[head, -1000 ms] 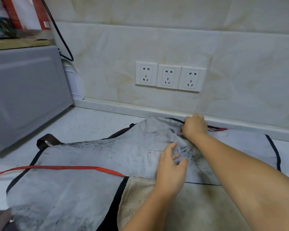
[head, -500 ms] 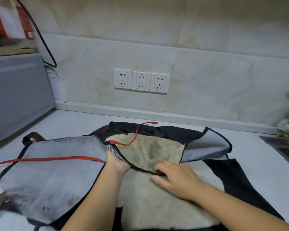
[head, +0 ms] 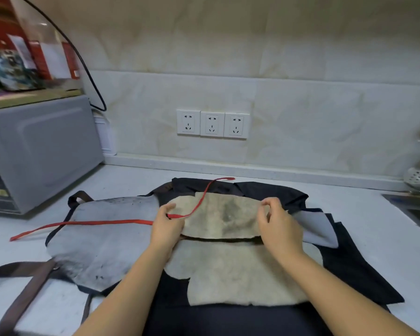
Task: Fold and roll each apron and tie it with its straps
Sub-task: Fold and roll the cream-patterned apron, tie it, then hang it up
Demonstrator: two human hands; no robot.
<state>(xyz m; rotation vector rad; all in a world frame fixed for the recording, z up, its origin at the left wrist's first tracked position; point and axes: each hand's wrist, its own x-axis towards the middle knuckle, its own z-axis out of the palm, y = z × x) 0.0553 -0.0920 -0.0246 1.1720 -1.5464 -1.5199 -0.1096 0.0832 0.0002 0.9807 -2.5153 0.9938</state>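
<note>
the pale worktop (head: pixel 374 214) carries everything, with a grey appliance (head: pixel 41 151) at its left end. the apron (head: pixel 240 318) lies spread across the middle, close to the person, dark outer cloth underneath and the cream fleece lining (head: pixel 240 270) facing up. a grey panel (head: pixel 102 238) trimmed in dark binding lies just beside it on the left; whether it belongs to the same apron i cannot tell. the top flap (head: pixel 223 214) of the apron is doubled toward the person, so its fleece edge lies over the lining below. the left hand (head: pixel 166 226) grips the flap's left edge, fingers curled under the cloth. the right hand (head: pixel 279 224) pinches its right edge between thumb and fingertips, lifted a little off the layer beneath. the red strap (head: pixel 95 223) runs from the far side across the flap, to the left hand and out over the grey panel. a brown strap (head: pixel 27 294) lies at the near left corner.

the step looks like setting the first fold. to do it well, both edges should come down level so the crease runs straight across, and the fleece should be smoothed flat from the middle outward before any rolling. the red strap is best drawn clear to one side, since a strap trapped inside the roll cannot tie it.
</note>
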